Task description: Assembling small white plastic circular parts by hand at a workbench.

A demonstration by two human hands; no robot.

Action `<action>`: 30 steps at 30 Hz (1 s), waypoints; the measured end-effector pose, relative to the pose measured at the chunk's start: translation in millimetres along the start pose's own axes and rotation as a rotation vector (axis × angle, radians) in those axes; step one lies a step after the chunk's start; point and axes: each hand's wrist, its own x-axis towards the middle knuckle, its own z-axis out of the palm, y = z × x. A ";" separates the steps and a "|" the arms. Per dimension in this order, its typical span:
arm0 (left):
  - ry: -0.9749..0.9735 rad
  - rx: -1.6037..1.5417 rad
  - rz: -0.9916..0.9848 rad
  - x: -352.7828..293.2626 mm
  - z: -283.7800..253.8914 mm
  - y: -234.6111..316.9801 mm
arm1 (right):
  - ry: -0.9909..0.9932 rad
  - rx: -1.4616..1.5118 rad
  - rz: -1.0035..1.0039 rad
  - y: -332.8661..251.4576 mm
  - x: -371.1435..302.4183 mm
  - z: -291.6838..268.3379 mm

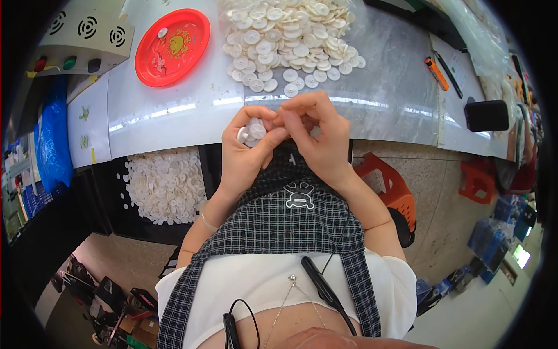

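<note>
Several small white plastic discs (254, 130) rest in the curled fingers of my left hand (239, 160), just over the near edge of the table. My right hand (326, 144) meets it there, its thumb and fingertips pinched together against the left fingertips. Whatever sits in that pinch is hidden by the fingers. Beyond my hands a big heap of white round discs with raised centres (285, 43) spills out of a clear plastic bag onto the table. Below the table's edge, left of my left forearm, many more white discs (165, 186) fill a black container.
A red plate (195, 49) with one white disc lies at the far left, near a grey machine (87, 35) with coloured buttons. On the right are an orange marker (436, 74), a black pen (448, 74) and a black rectangular object (487, 116). An orange stool (395, 189) stands below.
</note>
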 end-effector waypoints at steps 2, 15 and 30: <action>0.019 -0.009 0.041 3.6 5.0 -2.4 | 0.022 0.037 -0.024 7.6 4.6 3.2; -0.084 -0.375 0.113 14.5 -32.2 17.3 | -0.996 -0.014 0.177 38.6 -34.6 -28.6; -0.083 -0.429 0.060 11.4 -28.2 15.6 | -0.603 -0.315 0.006 119.5 14.3 71.2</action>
